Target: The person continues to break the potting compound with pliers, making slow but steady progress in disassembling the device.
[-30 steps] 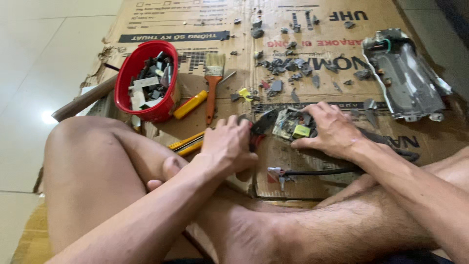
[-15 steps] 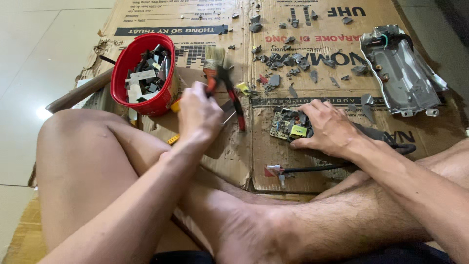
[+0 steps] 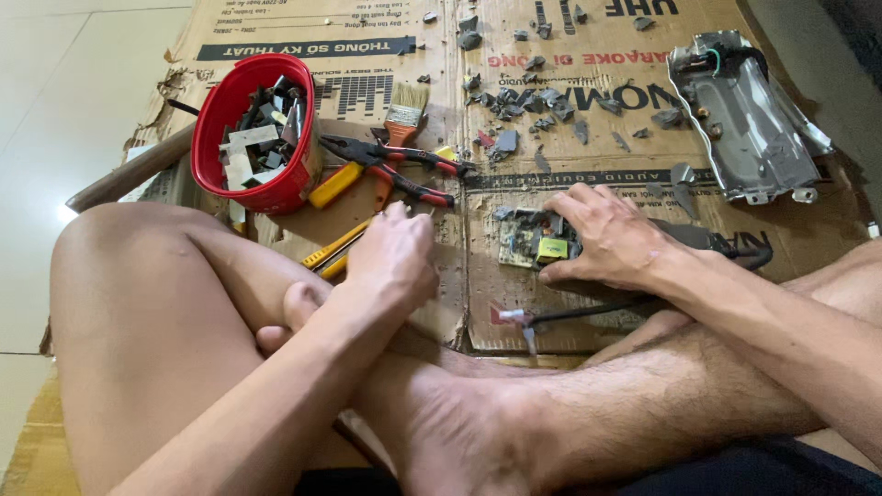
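The left hand (image 3: 397, 253) has dropped from the red-handled pliers (image 3: 390, 165), now lying loose by the red plastic bowl (image 3: 241, 138), and hovers empty, fingers loosely curled. The right hand (image 3: 611, 239) still presses the small green circuit board (image 3: 528, 237) onto the flattened cardboard sheet (image 3: 478, 294).

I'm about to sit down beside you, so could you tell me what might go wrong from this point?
1. The right hand presses a small circuit board flat; its solder points might prick the fingers.
2. Sharp grey fragments lie scattered on the cardboard near bare legs and could cut skin.
3. The left hand hovers close to the red-handled pliers; a hasty grab might pinch.
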